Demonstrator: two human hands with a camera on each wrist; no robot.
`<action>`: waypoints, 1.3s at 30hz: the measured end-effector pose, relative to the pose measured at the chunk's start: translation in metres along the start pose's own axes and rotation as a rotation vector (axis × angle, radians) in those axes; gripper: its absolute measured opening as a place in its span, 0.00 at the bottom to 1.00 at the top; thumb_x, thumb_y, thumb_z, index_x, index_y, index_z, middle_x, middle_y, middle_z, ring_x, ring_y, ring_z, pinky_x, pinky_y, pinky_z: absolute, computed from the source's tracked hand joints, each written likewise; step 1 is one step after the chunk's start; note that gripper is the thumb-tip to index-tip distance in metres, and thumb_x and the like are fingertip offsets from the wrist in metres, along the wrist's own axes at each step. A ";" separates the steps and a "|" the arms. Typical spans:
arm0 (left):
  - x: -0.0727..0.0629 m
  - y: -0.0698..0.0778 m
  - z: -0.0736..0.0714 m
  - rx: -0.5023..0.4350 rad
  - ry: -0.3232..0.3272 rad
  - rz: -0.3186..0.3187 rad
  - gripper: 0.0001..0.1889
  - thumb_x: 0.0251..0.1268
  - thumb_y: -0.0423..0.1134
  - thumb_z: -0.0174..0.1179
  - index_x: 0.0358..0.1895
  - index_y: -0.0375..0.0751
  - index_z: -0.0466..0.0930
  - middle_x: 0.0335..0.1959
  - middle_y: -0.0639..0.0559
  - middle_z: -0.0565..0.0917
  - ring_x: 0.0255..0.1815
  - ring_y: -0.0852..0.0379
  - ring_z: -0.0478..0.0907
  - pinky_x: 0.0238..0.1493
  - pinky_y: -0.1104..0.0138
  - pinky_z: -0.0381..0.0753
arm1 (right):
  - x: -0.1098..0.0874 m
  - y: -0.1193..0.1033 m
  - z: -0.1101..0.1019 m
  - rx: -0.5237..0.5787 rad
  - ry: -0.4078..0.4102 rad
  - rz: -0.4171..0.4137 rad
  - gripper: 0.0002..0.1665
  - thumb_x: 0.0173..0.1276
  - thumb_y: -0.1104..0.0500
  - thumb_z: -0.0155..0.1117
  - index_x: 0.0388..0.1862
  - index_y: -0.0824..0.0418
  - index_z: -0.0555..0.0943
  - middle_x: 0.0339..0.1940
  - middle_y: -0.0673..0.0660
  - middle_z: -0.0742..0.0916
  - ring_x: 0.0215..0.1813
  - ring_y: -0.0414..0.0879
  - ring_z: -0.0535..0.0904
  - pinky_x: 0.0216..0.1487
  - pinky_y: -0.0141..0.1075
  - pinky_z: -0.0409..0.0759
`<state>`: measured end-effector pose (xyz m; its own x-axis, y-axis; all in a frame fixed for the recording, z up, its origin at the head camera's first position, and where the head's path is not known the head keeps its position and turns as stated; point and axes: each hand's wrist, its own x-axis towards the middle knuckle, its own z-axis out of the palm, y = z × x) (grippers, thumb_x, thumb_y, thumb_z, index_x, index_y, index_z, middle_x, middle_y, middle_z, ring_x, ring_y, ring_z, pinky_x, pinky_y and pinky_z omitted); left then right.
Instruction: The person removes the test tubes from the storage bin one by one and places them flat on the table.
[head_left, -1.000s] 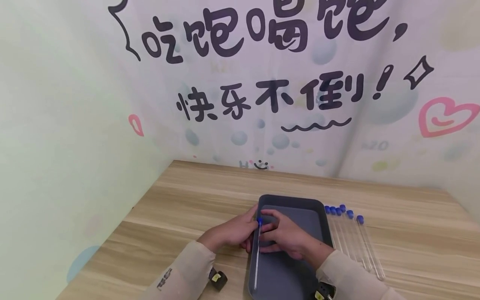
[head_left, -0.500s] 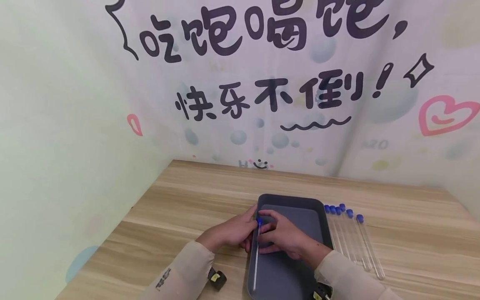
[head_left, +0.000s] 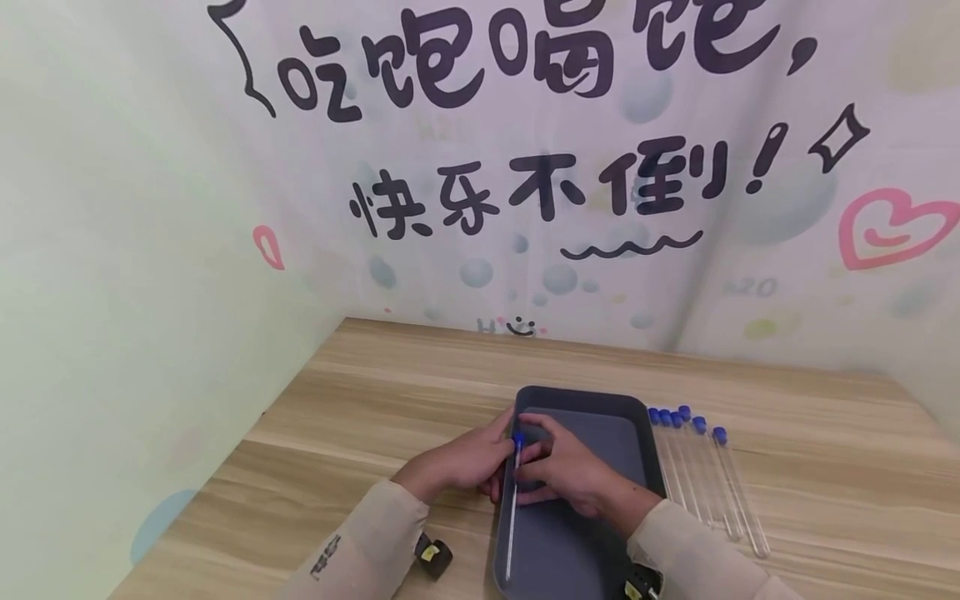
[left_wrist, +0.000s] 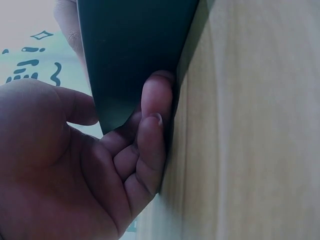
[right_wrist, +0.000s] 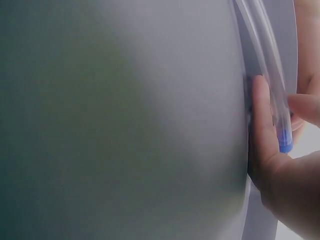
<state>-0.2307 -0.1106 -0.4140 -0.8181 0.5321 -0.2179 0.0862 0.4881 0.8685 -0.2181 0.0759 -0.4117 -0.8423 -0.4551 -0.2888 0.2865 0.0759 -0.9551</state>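
A slim clear tube with a blue cap (head_left: pixel 512 525) lies lengthwise along the left inner wall of a dark grey tray (head_left: pixel 577 542). My right hand (head_left: pixel 573 475) reaches into the tray and holds the tube near its cap between finger and thumb. In the right wrist view the capped tube (right_wrist: pixel 275 75) runs between the fingers. My left hand (head_left: pixel 468 460) grips the tray's left side, thumb by the rim beside the cap. In the left wrist view its curled fingers (left_wrist: pixel 150 145) press low against the outer wall of the tray (left_wrist: pixel 135 40).
Several more blue-capped clear tubes (head_left: pixel 701 483) lie side by side on the wooden table (head_left: pixel 390 375), just right of the tray. Behind the table hangs a printed white curtain (head_left: pixel 465 283). A small black device (head_left: pixel 433 557) sits at the left wrist.
Both hands keep their hold on tray and tube with almost no movement. The head view has shifted very slightly.
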 end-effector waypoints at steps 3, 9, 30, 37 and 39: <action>0.000 0.000 0.000 0.010 -0.002 -0.004 0.32 0.81 0.40 0.35 0.82 0.61 0.37 0.17 0.47 0.79 0.16 0.53 0.78 0.21 0.65 0.77 | 0.000 0.001 0.000 -0.001 0.007 -0.005 0.52 0.60 0.77 0.62 0.80 0.57 0.52 0.47 0.63 0.75 0.44 0.51 0.81 0.46 0.52 0.87; 0.001 0.000 0.000 -0.006 0.000 -0.006 0.33 0.81 0.39 0.36 0.82 0.64 0.38 0.18 0.47 0.79 0.16 0.53 0.77 0.20 0.66 0.77 | 0.000 0.001 -0.002 0.004 0.017 -0.032 0.55 0.61 0.76 0.63 0.80 0.55 0.48 0.50 0.65 0.74 0.44 0.53 0.83 0.45 0.51 0.87; -0.001 0.003 0.003 0.005 0.022 0.002 0.34 0.80 0.38 0.36 0.82 0.60 0.36 0.15 0.44 0.78 0.14 0.53 0.77 0.19 0.65 0.77 | -0.059 -0.045 -0.062 0.035 0.088 -0.214 0.44 0.71 0.66 0.62 0.79 0.60 0.51 0.53 0.59 0.87 0.48 0.48 0.87 0.53 0.42 0.85; 0.000 0.002 0.004 0.000 0.018 0.006 0.34 0.80 0.38 0.35 0.82 0.61 0.35 0.14 0.44 0.78 0.14 0.53 0.77 0.19 0.65 0.77 | -0.087 -0.035 -0.104 -0.006 0.114 -0.269 0.37 0.72 0.67 0.60 0.74 0.56 0.56 0.50 0.54 0.87 0.49 0.48 0.87 0.54 0.39 0.85; 0.000 0.002 0.004 0.002 0.015 0.002 0.34 0.80 0.38 0.35 0.82 0.60 0.34 0.14 0.44 0.78 0.14 0.53 0.77 0.19 0.65 0.77 | -0.094 -0.029 -0.116 0.009 0.106 -0.282 0.33 0.74 0.67 0.58 0.72 0.52 0.59 0.50 0.53 0.88 0.50 0.47 0.87 0.54 0.39 0.85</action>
<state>-0.2286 -0.1071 -0.4139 -0.8263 0.5229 -0.2092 0.0891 0.4881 0.8682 -0.1997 0.2191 -0.3640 -0.9319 -0.3623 -0.0184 0.0385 -0.0484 -0.9981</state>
